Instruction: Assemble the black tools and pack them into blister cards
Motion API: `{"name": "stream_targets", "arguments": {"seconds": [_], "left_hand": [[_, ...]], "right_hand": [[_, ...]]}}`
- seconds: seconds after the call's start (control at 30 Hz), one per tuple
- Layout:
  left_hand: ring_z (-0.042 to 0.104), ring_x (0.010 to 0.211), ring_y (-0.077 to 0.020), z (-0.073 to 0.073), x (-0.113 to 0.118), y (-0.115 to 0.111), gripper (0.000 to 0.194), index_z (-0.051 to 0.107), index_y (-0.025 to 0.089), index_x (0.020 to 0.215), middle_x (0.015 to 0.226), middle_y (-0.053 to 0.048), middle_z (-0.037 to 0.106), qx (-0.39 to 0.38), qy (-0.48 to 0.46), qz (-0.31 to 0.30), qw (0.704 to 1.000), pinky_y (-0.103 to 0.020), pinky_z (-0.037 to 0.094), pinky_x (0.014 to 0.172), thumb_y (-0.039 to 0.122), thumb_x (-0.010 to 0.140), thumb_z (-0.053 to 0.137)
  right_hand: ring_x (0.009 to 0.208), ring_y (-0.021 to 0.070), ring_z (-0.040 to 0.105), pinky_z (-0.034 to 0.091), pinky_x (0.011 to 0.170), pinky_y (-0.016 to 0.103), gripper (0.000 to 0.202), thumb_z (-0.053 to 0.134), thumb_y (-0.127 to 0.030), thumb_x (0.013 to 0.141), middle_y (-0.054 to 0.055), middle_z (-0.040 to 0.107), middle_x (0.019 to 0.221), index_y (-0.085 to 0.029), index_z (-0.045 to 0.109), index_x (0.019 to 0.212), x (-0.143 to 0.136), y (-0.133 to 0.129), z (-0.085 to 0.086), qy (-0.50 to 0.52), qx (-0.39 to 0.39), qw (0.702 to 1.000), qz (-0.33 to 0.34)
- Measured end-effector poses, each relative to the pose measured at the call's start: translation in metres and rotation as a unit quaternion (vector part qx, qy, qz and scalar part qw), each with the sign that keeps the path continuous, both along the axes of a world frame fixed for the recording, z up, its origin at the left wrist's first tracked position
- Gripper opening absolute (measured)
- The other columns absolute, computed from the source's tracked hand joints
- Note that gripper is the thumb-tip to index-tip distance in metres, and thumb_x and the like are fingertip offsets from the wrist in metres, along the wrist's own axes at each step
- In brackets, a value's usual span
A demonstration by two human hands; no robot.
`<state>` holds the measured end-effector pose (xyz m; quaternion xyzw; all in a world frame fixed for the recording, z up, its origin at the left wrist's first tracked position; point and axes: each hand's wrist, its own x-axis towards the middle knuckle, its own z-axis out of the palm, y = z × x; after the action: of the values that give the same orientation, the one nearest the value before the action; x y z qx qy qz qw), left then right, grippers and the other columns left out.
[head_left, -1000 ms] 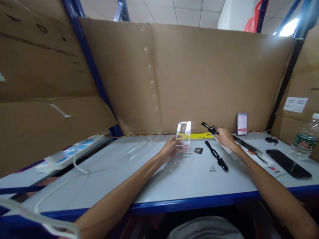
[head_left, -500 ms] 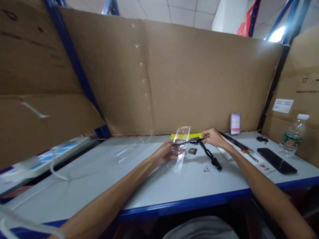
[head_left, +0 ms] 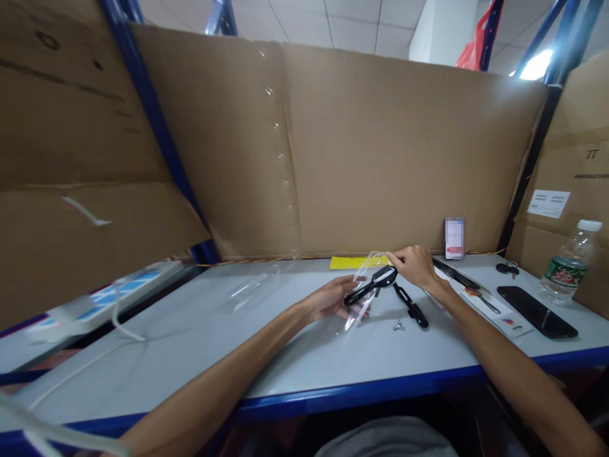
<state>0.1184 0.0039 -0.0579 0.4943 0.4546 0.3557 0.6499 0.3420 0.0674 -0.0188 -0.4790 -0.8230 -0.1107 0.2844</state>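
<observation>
My left hand (head_left: 330, 298) holds a clear plastic blister tray (head_left: 362, 293) tilted above the grey table (head_left: 304, 355). My right hand (head_left: 415, 264) pinches the upper end of a long black plastic part (head_left: 372, 286) and lays it into the tray. A second black strip-shaped part (head_left: 410, 305) lies on the table just right of the tray. A small silver metal piece (head_left: 398, 326) rests beside it.
A yellow label (head_left: 349, 261) lies at the back wall. To the right are a black phone (head_left: 536, 302), keys (head_left: 506, 268), a water bottle (head_left: 567, 261), a small card box (head_left: 453, 238) and thin black tools (head_left: 457, 274). A white power strip (head_left: 95, 299) with cable sits left. Cardboard walls surround.
My right hand picked up the black part from the back of the table and brought it left onto the clear tray, which my left hand tilted from upright.
</observation>
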Motion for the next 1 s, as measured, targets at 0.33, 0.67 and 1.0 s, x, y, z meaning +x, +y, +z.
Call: {"name": "stream_targets", "arguments": {"seconds": [0.33, 0.67, 1.0], "left_hand": [[0.074, 0.072, -0.0285, 0.002, 0.006, -0.01, 0.066, 0.034, 0.021, 0.151, 0.095, -0.015, 0.074, 0.034, -0.034, -0.034, 0.998, -0.037, 0.06, 0.056, 0.04, 0.092, 0.059], [0.072, 0.063, -0.0217, 0.001, 0.018, -0.014, 0.061, 0.039, 0.022, 0.147, 0.094, -0.012, 0.073, 0.041, -0.048, -0.018, 0.998, -0.026, 0.054, 0.047, 0.038, 0.092, 0.058], [0.072, 0.064, -0.022, 0.005, 0.019, -0.017, 0.057, 0.038, 0.023, 0.146, 0.094, -0.012, 0.073, 0.01, -0.036, -0.022, 0.999, -0.029, 0.057, 0.052, 0.038, 0.094, 0.054]], "right_hand": [[0.072, 0.0191, 0.065, 0.026, 0.061, 0.028, 0.046, 0.044, -0.04, 0.095, 0.009, 0.076, 0.079, -0.02, 0.076, 0.07, -0.006, -0.01, 0.003, -0.056, -0.003, 0.998, 0.008], [0.06, 0.0141, 0.054, 0.022, 0.055, 0.027, 0.04, 0.048, -0.039, 0.09, 0.003, 0.067, 0.064, -0.018, 0.068, 0.061, -0.013, -0.012, 0.003, 0.025, -0.048, 0.998, 0.024], [0.057, 0.0131, 0.05, 0.021, 0.054, 0.028, 0.046, 0.045, -0.043, 0.093, 0.003, 0.064, 0.061, -0.016, 0.07, 0.064, -0.005, -0.004, 0.002, 0.02, -0.035, 0.999, 0.01]]}}
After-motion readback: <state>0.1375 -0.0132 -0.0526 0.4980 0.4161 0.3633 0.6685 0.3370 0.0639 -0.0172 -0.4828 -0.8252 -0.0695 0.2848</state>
